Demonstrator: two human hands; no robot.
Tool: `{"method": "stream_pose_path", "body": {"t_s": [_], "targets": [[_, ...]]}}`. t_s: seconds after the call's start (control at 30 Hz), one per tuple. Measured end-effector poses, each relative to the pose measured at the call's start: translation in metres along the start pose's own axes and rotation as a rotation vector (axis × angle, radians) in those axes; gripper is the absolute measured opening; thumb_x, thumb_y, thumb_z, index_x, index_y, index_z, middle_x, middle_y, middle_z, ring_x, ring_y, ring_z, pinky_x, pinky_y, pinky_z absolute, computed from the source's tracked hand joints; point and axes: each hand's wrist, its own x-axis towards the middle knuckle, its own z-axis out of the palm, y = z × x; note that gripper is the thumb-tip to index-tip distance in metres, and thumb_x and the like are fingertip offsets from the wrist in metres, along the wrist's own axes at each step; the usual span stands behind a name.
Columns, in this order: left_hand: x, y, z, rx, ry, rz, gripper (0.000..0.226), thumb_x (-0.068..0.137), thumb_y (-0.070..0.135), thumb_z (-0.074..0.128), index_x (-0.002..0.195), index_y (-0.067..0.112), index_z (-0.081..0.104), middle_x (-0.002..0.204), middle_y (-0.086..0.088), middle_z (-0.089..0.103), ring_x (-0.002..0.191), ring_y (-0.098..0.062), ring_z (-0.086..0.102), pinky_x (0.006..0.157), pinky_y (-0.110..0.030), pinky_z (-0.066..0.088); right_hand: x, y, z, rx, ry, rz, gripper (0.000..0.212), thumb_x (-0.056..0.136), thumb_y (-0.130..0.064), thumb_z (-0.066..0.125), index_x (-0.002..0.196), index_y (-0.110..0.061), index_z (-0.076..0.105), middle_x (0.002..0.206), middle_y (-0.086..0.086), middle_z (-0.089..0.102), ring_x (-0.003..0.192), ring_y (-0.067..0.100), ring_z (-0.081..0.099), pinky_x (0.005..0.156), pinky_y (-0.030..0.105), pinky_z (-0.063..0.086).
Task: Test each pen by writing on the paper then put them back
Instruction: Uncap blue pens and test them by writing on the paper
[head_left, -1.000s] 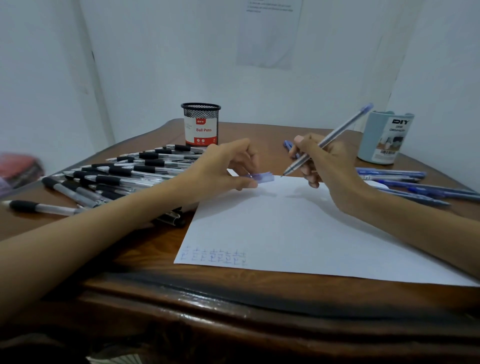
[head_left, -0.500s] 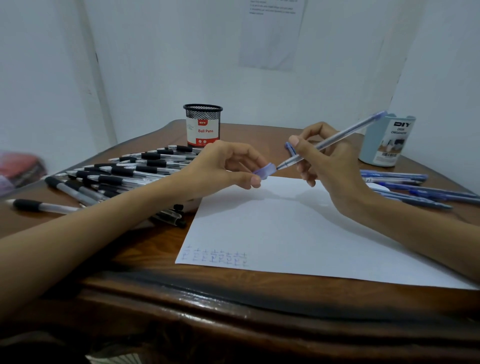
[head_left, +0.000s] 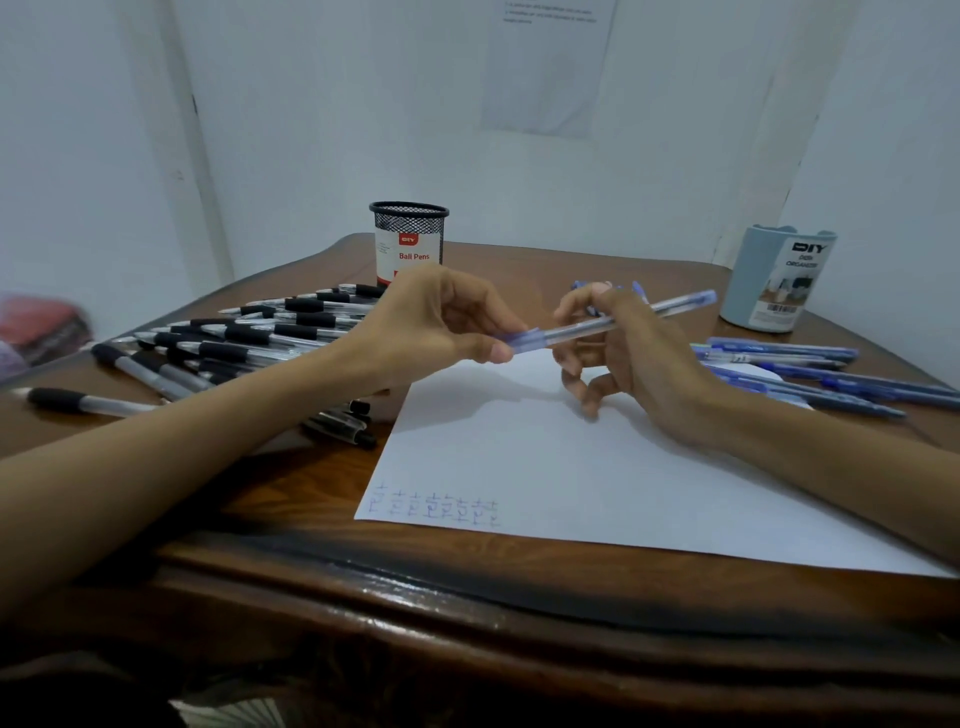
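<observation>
A blue pen (head_left: 670, 309) with a clear barrel lies level in the air above the white paper (head_left: 597, 467). My left hand (head_left: 441, 322) pinches the blue cap (head_left: 522, 340), which sits over the pen's tip end. My right hand (head_left: 628, 348) grips the barrel near its middle, the lower fingers curled above the sheet. A row of small blue test marks (head_left: 436, 506) runs along the paper's near left corner.
Several black-grip pens (head_left: 244, 338) lie in a heap on the left. Several blue pens (head_left: 800, 364) lie on the right. A black mesh pen cup (head_left: 409, 241) stands at the back, a pale blue organizer cup (head_left: 779, 280) at the back right. The table's wooden edge (head_left: 519, 587) is close in front.
The cap, held apart from the pen a second ago, now sits on the tip. The right hand has lowered the pen from steeply tilted to nearly level.
</observation>
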Motion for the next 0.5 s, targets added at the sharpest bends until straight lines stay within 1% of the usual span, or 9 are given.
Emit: {"method": "stream_pose_path", "body": {"t_s": [0.07,0.17,0.27,0.33,0.37,0.43,0.5], "targets": [[-0.002,-0.001,-0.003,-0.016,-0.007,-0.007,0.021,0.068,-0.001,0.074,0.074,0.019,0.068,0.071,0.015,0.071,0.073,-0.012,0.068,0.071,-0.019,0.055,0.000,0.004,0.004,0.050,-0.058,-0.053,0.028,0.099,-0.017,0.024,0.082,-0.013,0.046,0.053,0.004,0.045,0.045,0.019,0.044,0.035,0.024,0.039],[-0.004,-0.001,-0.004,-0.043,-0.032,-0.010,0.023,0.067,-0.004,0.073,0.074,0.017,0.068,0.071,0.014,0.071,0.076,-0.017,0.068,0.070,-0.018,0.055,0.000,0.008,0.004,0.063,-0.146,-0.130,0.018,0.098,-0.018,0.028,0.086,-0.016,0.041,0.057,0.003,0.044,0.048,0.016,0.043,0.035,0.024,0.038],[-0.006,-0.001,-0.003,-0.091,-0.076,-0.014,0.015,0.064,0.006,0.072,0.076,0.015,0.068,0.072,0.009,0.072,0.078,-0.027,0.067,0.071,-0.021,0.056,-0.003,0.012,0.000,0.006,-0.207,-0.185,0.009,0.090,-0.024,0.032,0.087,-0.019,0.040,0.059,0.000,0.046,0.052,0.014,0.044,0.035,0.023,0.039],[-0.005,-0.002,-0.004,-0.083,-0.111,-0.014,0.015,0.061,0.012,0.071,0.076,0.013,0.068,0.074,0.008,0.072,0.076,-0.025,0.067,0.071,-0.021,0.056,-0.005,0.009,0.000,-0.060,-0.234,-0.201,0.009,0.091,-0.026,0.034,0.088,-0.020,0.039,0.060,-0.003,0.047,0.054,0.013,0.045,0.036,0.023,0.039],[-0.003,-0.003,-0.005,-0.070,-0.119,-0.018,0.015,0.062,0.013,0.071,0.077,0.012,0.067,0.074,0.008,0.072,0.074,-0.021,0.067,0.071,-0.020,0.056,-0.005,0.006,0.000,-0.099,-0.225,-0.202,0.009,0.093,-0.026,0.036,0.088,-0.020,0.038,0.058,-0.005,0.047,0.053,0.011,0.045,0.037,0.023,0.039],[0.003,-0.007,-0.008,-0.059,-0.101,-0.025,0.016,0.065,0.015,0.071,0.080,0.014,0.066,0.076,0.008,0.072,0.074,-0.014,0.066,0.073,-0.020,0.055,-0.002,-0.003,0.002,-0.154,-0.146,-0.196,0.013,0.097,-0.020,0.044,0.086,-0.019,0.039,0.050,-0.009,0.045,0.044,0.010,0.042,0.037,0.022,0.038],[0.008,-0.011,-0.008,-0.037,-0.073,-0.007,0.019,0.071,0.016,0.073,0.088,0.016,0.065,0.084,0.005,0.072,0.080,-0.011,0.066,0.079,-0.022,0.054,0.003,-0.009,-0.002,-0.152,-0.038,-0.202,0.017,0.092,-0.014,0.055,0.082,-0.018,0.041,0.043,-0.009,0.042,0.036,0.009,0.037,0.036,0.021,0.037]]}}
